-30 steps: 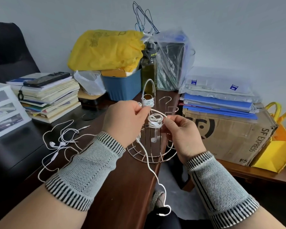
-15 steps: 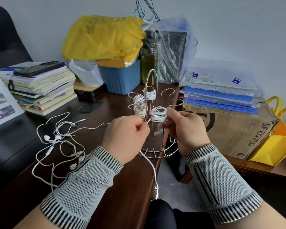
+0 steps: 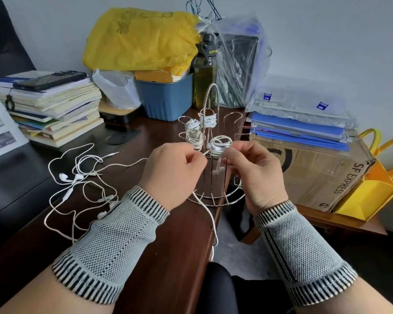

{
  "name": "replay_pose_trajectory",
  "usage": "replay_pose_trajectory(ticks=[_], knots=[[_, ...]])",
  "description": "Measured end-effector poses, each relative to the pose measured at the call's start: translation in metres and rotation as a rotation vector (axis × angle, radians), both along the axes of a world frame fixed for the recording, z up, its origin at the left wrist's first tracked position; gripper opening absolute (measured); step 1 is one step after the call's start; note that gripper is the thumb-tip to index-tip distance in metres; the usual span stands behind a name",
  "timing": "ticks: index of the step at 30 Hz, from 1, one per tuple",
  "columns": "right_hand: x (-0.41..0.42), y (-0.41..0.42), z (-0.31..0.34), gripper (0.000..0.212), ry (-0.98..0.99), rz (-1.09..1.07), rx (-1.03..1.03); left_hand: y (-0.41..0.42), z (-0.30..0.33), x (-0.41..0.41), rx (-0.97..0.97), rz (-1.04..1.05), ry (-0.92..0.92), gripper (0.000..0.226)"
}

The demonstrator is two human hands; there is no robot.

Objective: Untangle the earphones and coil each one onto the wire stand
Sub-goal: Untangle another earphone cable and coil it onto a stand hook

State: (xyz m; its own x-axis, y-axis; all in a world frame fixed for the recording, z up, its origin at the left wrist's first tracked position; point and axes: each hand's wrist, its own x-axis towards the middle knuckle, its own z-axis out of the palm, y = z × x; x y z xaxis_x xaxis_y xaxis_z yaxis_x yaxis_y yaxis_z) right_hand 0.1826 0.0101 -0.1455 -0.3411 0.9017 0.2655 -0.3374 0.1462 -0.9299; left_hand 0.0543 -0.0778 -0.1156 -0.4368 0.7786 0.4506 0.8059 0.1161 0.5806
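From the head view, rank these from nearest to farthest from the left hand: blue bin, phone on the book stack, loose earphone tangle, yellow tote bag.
Measured from the left hand:
1. Loose earphone tangle, just to its left on the desk.
2. Blue bin, behind it, toward the wall.
3. Phone, far left on the book stack.
4. Yellow tote bag, far right, beyond the cardboard box.

The wire stand [image 3: 214, 177] stands on the desk [image 3: 168, 234], loose earphones [image 3: 82, 177] lie to its left, a bin [image 3: 166, 98] behind it, and a cardboard box [image 3: 315, 173] to its right.
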Motion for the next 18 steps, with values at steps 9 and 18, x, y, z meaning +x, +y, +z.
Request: replay_pose_trajectory(ticks=[9,18], knots=[[-0.002,-0.006,0.002,0.007,-0.051,-0.066,0.033,-0.002,0.008,-0.003,-0.005,-0.11,-0.057,0.034],[-0.001,-0.003,-0.013,0.017,-0.313,-0.324,0.615,-0.01,0.014,0.013,-0.235,-0.166,0.173,0.023]])
